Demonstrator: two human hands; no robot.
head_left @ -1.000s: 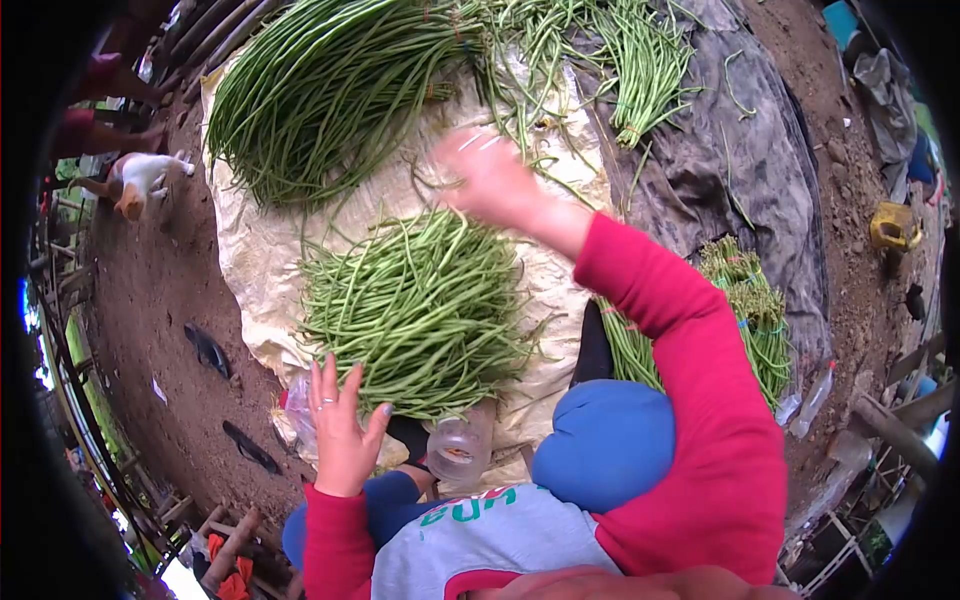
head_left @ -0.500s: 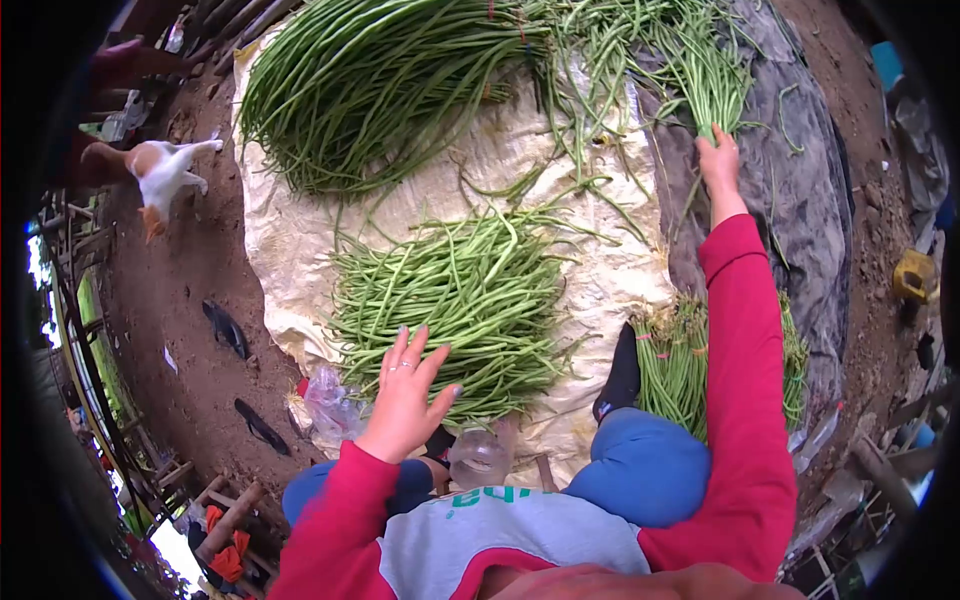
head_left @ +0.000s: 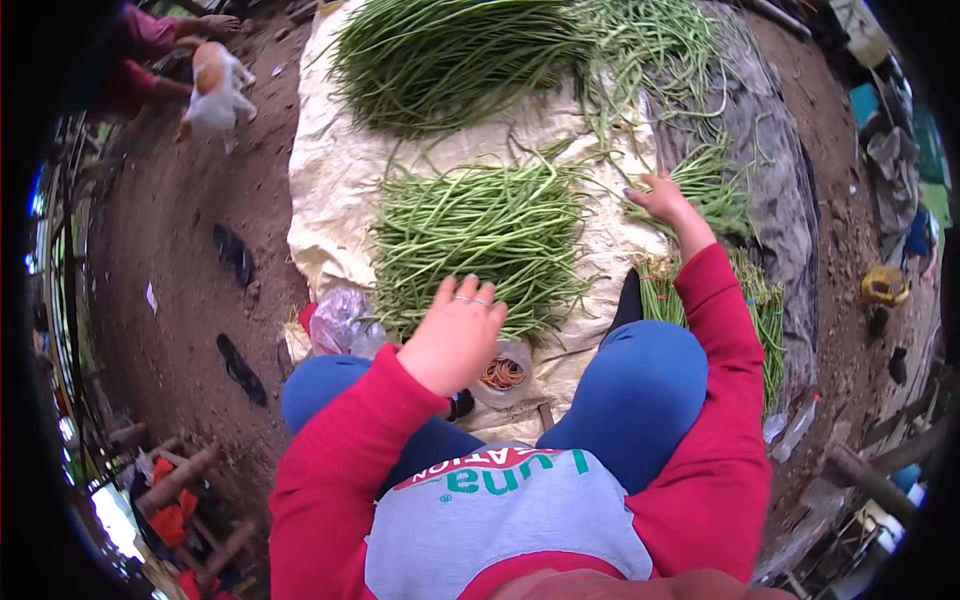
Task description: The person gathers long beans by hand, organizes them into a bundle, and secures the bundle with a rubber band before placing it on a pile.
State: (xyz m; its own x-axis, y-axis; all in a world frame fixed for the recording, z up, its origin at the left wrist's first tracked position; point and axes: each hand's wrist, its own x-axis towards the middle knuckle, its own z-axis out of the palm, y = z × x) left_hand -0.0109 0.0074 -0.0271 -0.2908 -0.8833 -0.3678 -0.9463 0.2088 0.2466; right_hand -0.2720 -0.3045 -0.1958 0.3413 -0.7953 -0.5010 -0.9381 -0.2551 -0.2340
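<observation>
My left hand [head_left: 455, 335] hovers palm down, holding nothing, its fingers over the near edge of a loose pile of green long beans [head_left: 480, 235]. Just below it stands a clear jar of rubber bands [head_left: 503, 373]. My right hand [head_left: 662, 200] is stretched out to the right. It grips the end of a small bunch of long beans [head_left: 712, 180] that lies where the pale sack sheet [head_left: 330, 180] meets the grey tarp [head_left: 795, 210].
A bigger heap of long beans [head_left: 450, 50] lies at the far end of the sheet. Tied bundles [head_left: 762, 315] are stacked by my right knee. A crumpled plastic bag [head_left: 340, 320], sandals [head_left: 235, 255], a cat [head_left: 215, 85], another person [head_left: 140, 40] and a yellow container [head_left: 885, 285] are on bare earth.
My right hand came back from its far reach with a bunch of beans. My left hand moved right, over the jar. The view shifted, and the cat walked away.
</observation>
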